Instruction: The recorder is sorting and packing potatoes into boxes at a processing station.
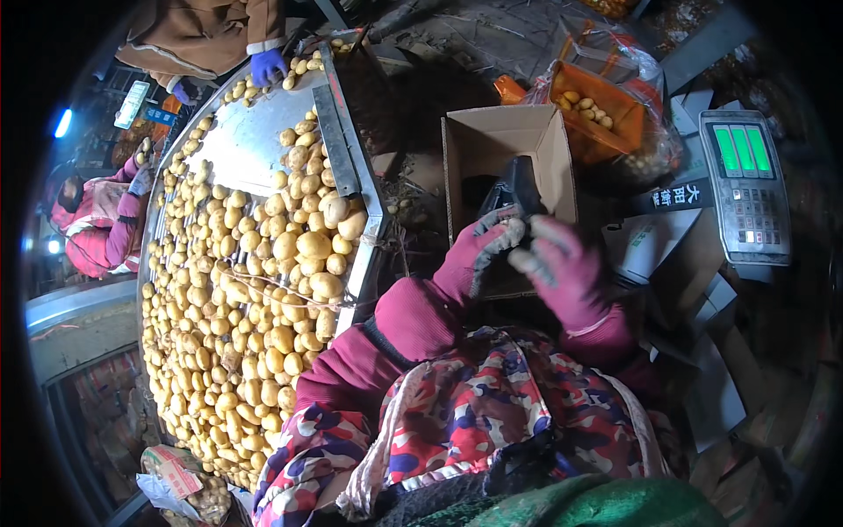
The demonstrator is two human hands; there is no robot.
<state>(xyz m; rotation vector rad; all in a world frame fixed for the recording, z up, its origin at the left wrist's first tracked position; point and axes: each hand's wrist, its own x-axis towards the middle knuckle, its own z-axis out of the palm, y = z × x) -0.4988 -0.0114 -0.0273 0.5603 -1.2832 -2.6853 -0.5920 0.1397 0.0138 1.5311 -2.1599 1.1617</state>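
Note:
Both my hands wear grey-and-pink work gloves. They are held over the near edge of an open cardboard box [504, 126], close to each other. My left hand [495, 236] has its fingers closed on the edge of a black plastic bag [519, 176], which rises inside the box. My right hand [560, 260] is just to its right and blurred by motion; whether it grips the bag I cannot tell. My own hands and the bag hide the inside of the box in part.
A metal sorting table [230, 155] to the left carries many potatoes [283, 247]. Across it are two people, one with a purple glove [268, 67]. An orange crate [632, 128] with potatoes stands beyond the box. A digital scale display [747, 191] and flattened cardboard [708, 388] are to the right.

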